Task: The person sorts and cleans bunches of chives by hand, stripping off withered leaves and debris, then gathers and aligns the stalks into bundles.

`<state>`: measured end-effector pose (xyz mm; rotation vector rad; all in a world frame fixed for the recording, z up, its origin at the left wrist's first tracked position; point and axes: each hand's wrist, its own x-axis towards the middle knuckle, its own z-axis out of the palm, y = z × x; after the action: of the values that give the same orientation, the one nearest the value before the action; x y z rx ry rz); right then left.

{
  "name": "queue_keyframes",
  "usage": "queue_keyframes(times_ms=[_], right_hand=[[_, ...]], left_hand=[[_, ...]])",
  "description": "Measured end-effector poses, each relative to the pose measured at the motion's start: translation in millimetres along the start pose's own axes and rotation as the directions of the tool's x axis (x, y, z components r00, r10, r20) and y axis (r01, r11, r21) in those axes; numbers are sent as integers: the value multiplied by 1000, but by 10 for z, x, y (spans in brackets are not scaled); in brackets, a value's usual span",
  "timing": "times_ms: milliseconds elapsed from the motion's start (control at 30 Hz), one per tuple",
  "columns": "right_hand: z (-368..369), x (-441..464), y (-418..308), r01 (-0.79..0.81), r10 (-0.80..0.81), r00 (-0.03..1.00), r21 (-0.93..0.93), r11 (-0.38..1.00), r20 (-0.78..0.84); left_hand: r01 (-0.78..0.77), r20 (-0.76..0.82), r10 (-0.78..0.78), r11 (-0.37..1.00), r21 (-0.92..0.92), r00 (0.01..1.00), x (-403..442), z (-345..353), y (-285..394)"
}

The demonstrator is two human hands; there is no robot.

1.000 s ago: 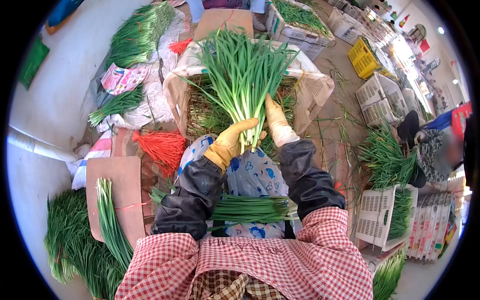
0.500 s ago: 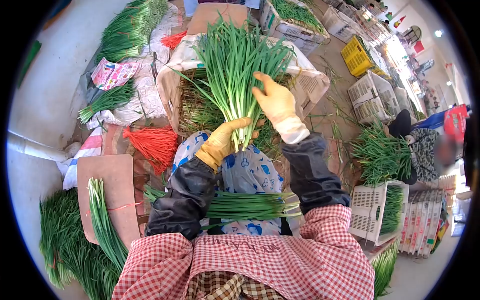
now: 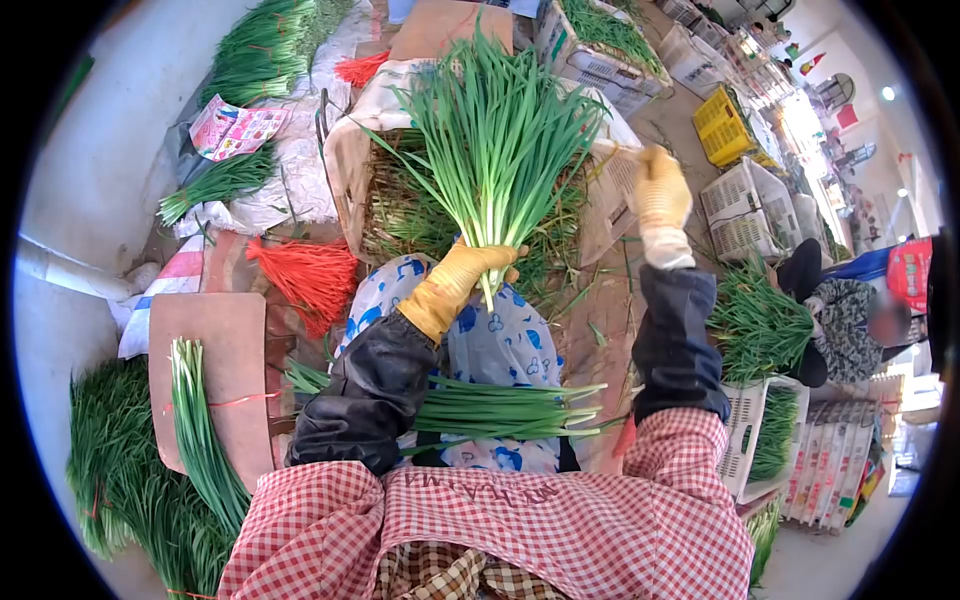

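My left hand (image 3: 458, 283), in a yellow glove, is wrapped round the pale stem ends of a bunch of green stalks (image 3: 490, 150). The leaves fan out upward over a white crate (image 3: 345, 190) holding loose greens. My right hand (image 3: 662, 195), gloved too, is raised beside the crate's right edge, away from the bunch. Its fingers are curled together, and what they hold, if anything, is too small to make out. Another bundle of green stalks (image 3: 500, 410) lies across my lap on a blue-patterned cover (image 3: 505, 340).
Red ties (image 3: 310, 280) lie left of the crate. A brown board (image 3: 235, 345) bears a tied bundle (image 3: 200, 420). Greens are piled at lower left and upper left. Crates, including a yellow one (image 3: 725, 125), stand at right, where another person (image 3: 850, 315) sits by a pile of greens.
My right hand has moved away from the bunch to the right, and its fingers have closed. My left hand still grips the stems, with the leaves spread wider.
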<state>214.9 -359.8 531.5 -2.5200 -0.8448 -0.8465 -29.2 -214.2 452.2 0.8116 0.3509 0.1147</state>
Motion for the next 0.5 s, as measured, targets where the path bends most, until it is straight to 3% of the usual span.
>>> queue_keyframes(times_ms=[33, 67, 100, 133, 167, 233, 333, 433, 467, 500], right_hand=[[-96, -66, -260, 116, -124, 992, 210, 971, 29], [-304, -130, -650, 102, -190, 970, 452, 886, 153], [-407, -227, -928, 134, -278, 940, 534, 835, 199], [-388, -294, -1104, 364, -459, 887, 537, 761, 50], [-418, -359, -1264, 364, -509, 845, 521, 772, 165], [-497, -354, -1508, 328, -427, 743, 277, 903, 516], [-283, -378, -1487, 320, -394, 691, 232, 919, 606], [-67, -367, -1521, 359, -422, 708, 226, 905, 566], [-54, -377, -1543, 314, -407, 736, 259, 913, 540], [-76, -409, -1555, 425, -472, 724, 214, 880, 503]], left_hand=[[8, 2, -8, 1000, -3, 1000, 63, -19, -68], [-37, -18, 37, 999, 15, 999, 153, -26, -138], [-82, -36, 83, 996, 34, 996, 218, -22, -186], [-52, -54, 55, 997, 62, 997, 234, -33, -181], [-54, -57, 57, 996, 66, 997, 234, -21, -150], [-15, -94, 22, 997, 80, 995, 179, 17, -71], [-17, -139, 30, 995, 94, 990, 140, 39, -86], [-41, -141, 61, 988, 146, 988, 245, 50, -6], [-114, -98, 133, 978, 173, 986, 276, 23, -65], [-188, -54, 202, 962, 196, 978, 282, 10, -124]])
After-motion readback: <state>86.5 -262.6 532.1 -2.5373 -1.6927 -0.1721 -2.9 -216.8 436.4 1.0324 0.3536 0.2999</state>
